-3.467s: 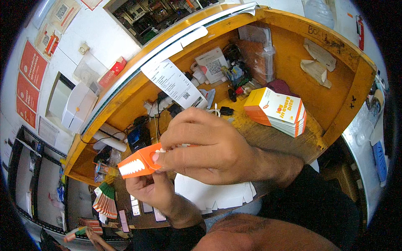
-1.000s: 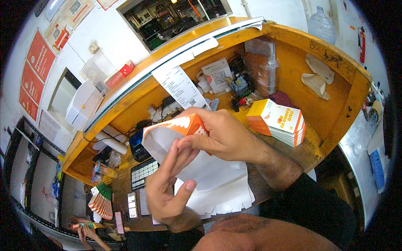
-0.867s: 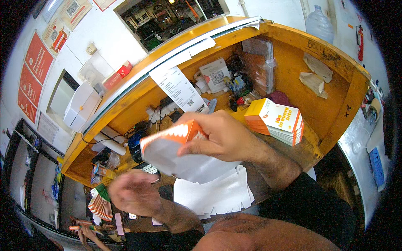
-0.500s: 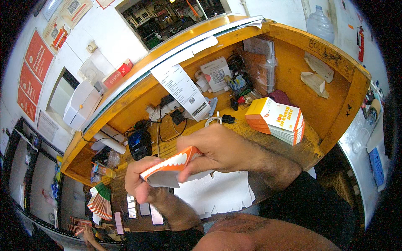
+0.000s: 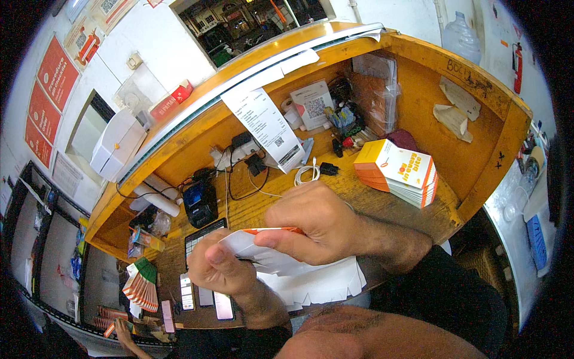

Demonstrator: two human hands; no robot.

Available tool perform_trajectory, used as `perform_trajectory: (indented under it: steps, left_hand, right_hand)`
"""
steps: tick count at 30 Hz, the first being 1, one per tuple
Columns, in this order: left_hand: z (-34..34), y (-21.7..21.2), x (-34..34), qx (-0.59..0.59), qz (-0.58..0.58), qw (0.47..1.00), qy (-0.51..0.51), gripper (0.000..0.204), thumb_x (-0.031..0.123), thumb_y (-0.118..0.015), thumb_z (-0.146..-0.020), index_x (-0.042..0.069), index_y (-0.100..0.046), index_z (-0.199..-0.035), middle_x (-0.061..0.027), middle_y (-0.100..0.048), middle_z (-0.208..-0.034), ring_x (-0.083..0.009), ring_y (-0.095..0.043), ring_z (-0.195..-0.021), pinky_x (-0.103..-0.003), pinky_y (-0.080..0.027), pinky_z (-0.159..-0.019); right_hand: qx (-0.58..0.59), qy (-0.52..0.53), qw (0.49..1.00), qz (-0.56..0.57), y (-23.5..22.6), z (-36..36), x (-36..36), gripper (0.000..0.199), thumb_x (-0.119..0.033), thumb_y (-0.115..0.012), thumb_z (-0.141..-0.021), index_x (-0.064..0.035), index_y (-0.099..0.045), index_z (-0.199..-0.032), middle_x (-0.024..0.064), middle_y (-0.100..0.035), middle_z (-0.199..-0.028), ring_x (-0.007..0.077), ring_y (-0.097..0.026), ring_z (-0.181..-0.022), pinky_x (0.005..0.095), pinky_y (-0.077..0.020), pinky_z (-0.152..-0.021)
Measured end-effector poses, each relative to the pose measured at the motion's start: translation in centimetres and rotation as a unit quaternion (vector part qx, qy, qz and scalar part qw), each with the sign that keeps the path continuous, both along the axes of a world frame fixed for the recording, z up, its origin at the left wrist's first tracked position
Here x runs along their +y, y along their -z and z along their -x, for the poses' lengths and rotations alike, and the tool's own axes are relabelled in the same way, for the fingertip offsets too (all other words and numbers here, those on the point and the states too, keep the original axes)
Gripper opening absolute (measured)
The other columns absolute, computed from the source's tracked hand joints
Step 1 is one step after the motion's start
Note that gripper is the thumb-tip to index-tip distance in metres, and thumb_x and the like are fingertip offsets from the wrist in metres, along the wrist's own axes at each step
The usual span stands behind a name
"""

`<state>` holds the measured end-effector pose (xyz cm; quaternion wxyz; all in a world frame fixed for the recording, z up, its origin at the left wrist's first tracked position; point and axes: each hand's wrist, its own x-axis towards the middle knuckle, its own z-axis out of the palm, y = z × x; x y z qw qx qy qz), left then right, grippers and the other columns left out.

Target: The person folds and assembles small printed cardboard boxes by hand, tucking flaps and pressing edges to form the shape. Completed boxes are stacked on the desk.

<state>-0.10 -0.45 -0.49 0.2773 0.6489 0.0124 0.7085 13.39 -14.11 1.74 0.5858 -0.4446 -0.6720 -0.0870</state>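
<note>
Above the near edge of the desk, my two hands hold an orange-and-white cardboard carton piece (image 5: 242,244) between them. My left hand (image 5: 224,269) is closed on its left end, thumb on top. My right hand (image 5: 317,224) has its fingers curled round the other end, with its thumb lying along the white inner side. Little of the orange printed face shows past my fingers. Beneath the hands lies a pile of white card pieces (image 5: 326,282) with notched edges. Some of the pile is covered by my hands and forearms.
Orange-and-white flat cartons (image 5: 394,170) are stacked at the right; another fanned stack (image 5: 142,286) lies left. Phones (image 5: 187,292) rest by my left forearm. A long receipt (image 5: 263,128) hangs from the shelf above cables and a black device (image 5: 200,203). Another person's hand (image 5: 124,334) shows lower left.
The carton piece has turned so that its white inner side faces up and the orange scalloped edge is mostly hidden. My right hand has shifted slightly down; both hands keep hold.
</note>
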Motion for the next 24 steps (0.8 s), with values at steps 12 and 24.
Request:
perform_trajectory:
  steps: [12, 24]
  left_hand:
    - [-0.6, -0.3, -0.2, 0.014, -0.083, 0.994, 0.069, 0.070, 0.047, -0.071, -0.110, 0.004, -0.046, -0.062, -0.0047, -0.046, -0.051, -0.0162, -0.044, -0.046, -0.031, -0.034, -0.046]
    - [-0.6, -0.8, -0.8, 0.028, -0.074, 0.997, 0.006, 0.072, 0.048, -0.067, -0.111, 0.001, -0.049, -0.060, -0.0065, -0.044, -0.052, -0.0209, -0.049, -0.045, -0.034, -0.038, -0.046]
  right_hand:
    - [-0.063, -0.036, 0.997, -0.001, -0.1, -0.8, 0.2, 0.043, -0.029, -0.074, -0.105, -0.0105, -0.058, -0.069, 0.0071, -0.055, -0.063, 0.0339, -0.059, -0.058, 0.0476, -0.0433, -0.056]
    - [-0.101, -0.005, 0.995, -0.022, 0.0, -1.2, 0.6, 0.046, -0.032, -0.069, -0.108, -0.0090, -0.063, -0.069, 0.0098, -0.063, -0.065, 0.0357, -0.065, -0.060, 0.0493, -0.0486, -0.057]
